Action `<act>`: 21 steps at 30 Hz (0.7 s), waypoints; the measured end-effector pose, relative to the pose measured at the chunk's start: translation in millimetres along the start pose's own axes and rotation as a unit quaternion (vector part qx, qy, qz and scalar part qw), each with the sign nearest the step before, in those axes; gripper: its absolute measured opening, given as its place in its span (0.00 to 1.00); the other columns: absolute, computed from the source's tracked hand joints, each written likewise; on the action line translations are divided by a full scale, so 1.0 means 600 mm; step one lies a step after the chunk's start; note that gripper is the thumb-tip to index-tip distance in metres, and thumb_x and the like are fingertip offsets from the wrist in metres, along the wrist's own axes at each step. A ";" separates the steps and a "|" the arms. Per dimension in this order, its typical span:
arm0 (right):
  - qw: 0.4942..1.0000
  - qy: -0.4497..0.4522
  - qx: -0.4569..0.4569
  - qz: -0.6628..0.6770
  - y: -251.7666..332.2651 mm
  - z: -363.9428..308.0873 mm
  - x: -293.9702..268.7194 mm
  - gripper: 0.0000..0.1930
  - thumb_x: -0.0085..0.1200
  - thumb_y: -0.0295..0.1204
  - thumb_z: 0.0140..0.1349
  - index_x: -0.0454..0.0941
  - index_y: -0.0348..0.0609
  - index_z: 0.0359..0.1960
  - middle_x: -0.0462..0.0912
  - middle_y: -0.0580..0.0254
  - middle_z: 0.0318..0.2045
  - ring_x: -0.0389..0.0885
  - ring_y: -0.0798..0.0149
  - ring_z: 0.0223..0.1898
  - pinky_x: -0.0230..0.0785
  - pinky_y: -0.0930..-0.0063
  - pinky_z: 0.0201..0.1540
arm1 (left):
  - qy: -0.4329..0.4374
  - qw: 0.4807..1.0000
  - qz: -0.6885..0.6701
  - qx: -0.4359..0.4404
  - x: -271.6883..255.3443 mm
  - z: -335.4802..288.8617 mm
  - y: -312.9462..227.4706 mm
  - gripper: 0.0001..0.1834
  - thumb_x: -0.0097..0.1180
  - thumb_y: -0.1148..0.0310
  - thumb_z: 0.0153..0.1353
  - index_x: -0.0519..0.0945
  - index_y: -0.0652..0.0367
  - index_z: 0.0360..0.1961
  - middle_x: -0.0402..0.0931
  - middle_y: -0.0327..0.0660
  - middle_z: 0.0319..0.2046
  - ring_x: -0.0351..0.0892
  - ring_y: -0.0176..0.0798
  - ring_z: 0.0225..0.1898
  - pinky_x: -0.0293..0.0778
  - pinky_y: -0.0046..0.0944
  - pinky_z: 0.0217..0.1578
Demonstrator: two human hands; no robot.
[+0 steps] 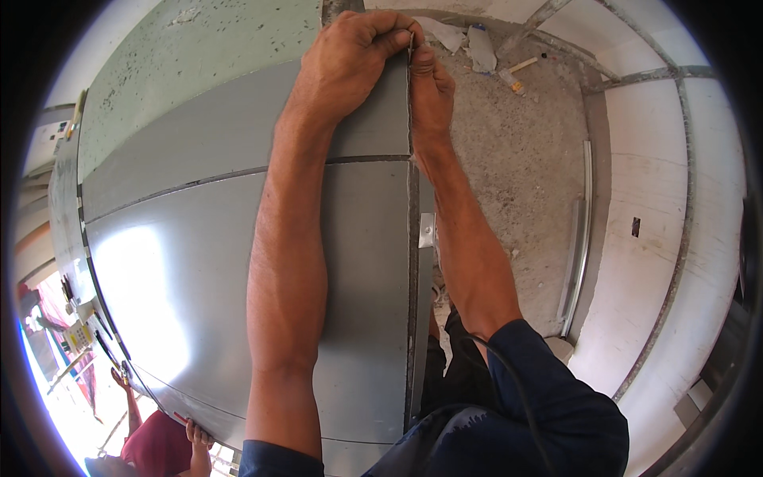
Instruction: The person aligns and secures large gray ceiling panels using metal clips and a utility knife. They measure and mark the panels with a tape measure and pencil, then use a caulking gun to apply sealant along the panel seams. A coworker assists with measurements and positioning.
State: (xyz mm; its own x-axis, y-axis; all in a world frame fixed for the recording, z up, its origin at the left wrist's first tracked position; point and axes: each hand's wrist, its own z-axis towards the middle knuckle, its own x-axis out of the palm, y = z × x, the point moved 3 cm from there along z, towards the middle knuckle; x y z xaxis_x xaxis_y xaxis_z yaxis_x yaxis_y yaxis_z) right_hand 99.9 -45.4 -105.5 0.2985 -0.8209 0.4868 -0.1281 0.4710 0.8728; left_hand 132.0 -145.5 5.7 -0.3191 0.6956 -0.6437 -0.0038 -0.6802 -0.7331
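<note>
A large grey panel, crossed by a dark seam, spreads in front of me, with its narrow rough edge facing right. At the far end of that edge, my left hand is closed, thumb and forefinger pinching the rim from the left. Just below and to the right of it, my right hand is closed too, thumb and fingers pressed against the same edge. Whether a thin strip lies between my fingers is hidden. Farther down the edge, a small metal bracket sticks out to the right.
A pale green speckled surface lies beyond the panel. A dusty concrete floor shows at right, with scraps and a handled tool. Metal channels lean by a white wall. A co-worker in red touches the panel's lower left.
</note>
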 end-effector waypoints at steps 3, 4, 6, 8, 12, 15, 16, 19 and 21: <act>1.000 0.012 0.003 0.016 0.001 -0.004 0.001 0.28 0.51 0.56 0.70 0.82 0.37 0.42 0.79 0.72 0.30 0.74 0.78 0.32 0.69 0.81 0.34 | -0.001 0.999 0.034 0.013 0.002 0.000 0.001 0.08 0.54 0.70 0.65 0.82 0.62 0.37 0.81 0.49 0.36 0.80 0.50 0.45 0.73 0.47 0.49; 1.000 0.007 0.002 0.007 0.001 -0.004 0.000 0.29 0.51 0.56 0.69 0.82 0.37 0.42 0.80 0.71 0.30 0.75 0.77 0.32 0.69 0.80 0.34 | 0.004 0.999 0.039 0.013 0.002 0.001 0.001 0.08 0.54 0.69 0.65 0.82 0.62 0.37 0.81 0.49 0.37 0.79 0.50 0.46 0.73 0.47 0.50; 1.000 0.014 0.005 0.001 0.001 -0.005 0.000 0.30 0.52 0.57 0.69 0.81 0.36 0.42 0.80 0.70 0.30 0.75 0.77 0.32 0.70 0.80 0.34 | 0.003 0.999 0.042 0.017 0.001 0.001 0.001 0.08 0.54 0.69 0.65 0.82 0.62 0.38 0.81 0.47 0.39 0.79 0.51 0.47 0.72 0.47 0.51; 1.000 0.012 0.003 0.016 0.001 -0.007 0.001 0.30 0.51 0.58 0.69 0.81 0.36 0.42 0.80 0.70 0.31 0.75 0.77 0.32 0.70 0.80 0.33 | -0.009 0.999 0.038 0.025 -0.002 0.001 -0.001 0.08 0.55 0.69 0.65 0.83 0.61 0.38 0.81 0.46 0.40 0.79 0.51 0.47 0.72 0.47 0.52; 0.999 0.002 0.042 0.027 0.001 -0.011 0.004 0.31 0.50 0.59 0.69 0.80 0.36 0.40 0.78 0.70 0.30 0.74 0.78 0.32 0.68 0.81 0.33 | 0.011 1.000 0.025 0.009 0.000 -0.001 0.004 0.11 0.55 0.64 0.66 0.84 0.58 0.41 0.82 0.43 0.43 0.79 0.49 0.48 0.73 0.46 0.52; 1.000 -0.002 0.030 0.002 0.006 -0.016 0.003 0.31 0.48 0.59 0.70 0.80 0.37 0.39 0.77 0.71 0.30 0.73 0.78 0.32 0.67 0.82 0.33 | 0.001 1.000 0.025 0.017 0.002 -0.002 0.009 0.13 0.56 0.58 0.68 0.87 0.52 0.43 0.84 0.35 0.40 0.80 0.44 0.47 0.75 0.44 0.50; 0.999 -0.003 0.036 0.000 0.007 -0.018 0.002 0.30 0.48 0.58 0.70 0.80 0.37 0.40 0.77 0.71 0.29 0.73 0.78 0.32 0.67 0.82 0.33 | 0.005 1.000 0.019 0.015 0.004 -0.002 0.012 0.12 0.56 0.60 0.67 0.87 0.52 0.42 0.83 0.34 0.39 0.79 0.44 0.47 0.75 0.44 0.49; 0.999 -0.008 0.051 -0.011 0.008 -0.030 -0.002 0.30 0.47 0.57 0.71 0.80 0.37 0.42 0.76 0.72 0.29 0.73 0.78 0.31 0.67 0.82 0.33 | 0.027 0.999 0.028 0.029 0.005 -0.006 0.018 0.10 0.56 0.63 0.67 0.86 0.54 0.39 0.79 0.32 0.36 0.76 0.38 0.46 0.73 0.41 0.52; 0.998 -0.020 0.056 -0.030 0.008 -0.048 -0.006 0.29 0.46 0.56 0.72 0.80 0.37 0.44 0.76 0.73 0.29 0.72 0.78 0.31 0.66 0.82 0.32 | 0.028 0.994 0.059 0.092 0.003 -0.013 0.015 0.09 0.55 0.64 0.68 0.85 0.54 0.37 0.78 0.31 0.36 0.75 0.37 0.45 0.72 0.41 0.53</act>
State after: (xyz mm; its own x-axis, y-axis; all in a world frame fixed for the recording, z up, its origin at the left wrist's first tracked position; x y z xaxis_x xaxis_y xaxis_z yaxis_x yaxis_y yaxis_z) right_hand 125.2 -30.9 -103.8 0.2717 -0.8595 0.4330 -0.2174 0.3835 0.8976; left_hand 138.7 -148.6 -4.1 -0.2751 0.6163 -0.7379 -0.1445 -0.7853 -0.6020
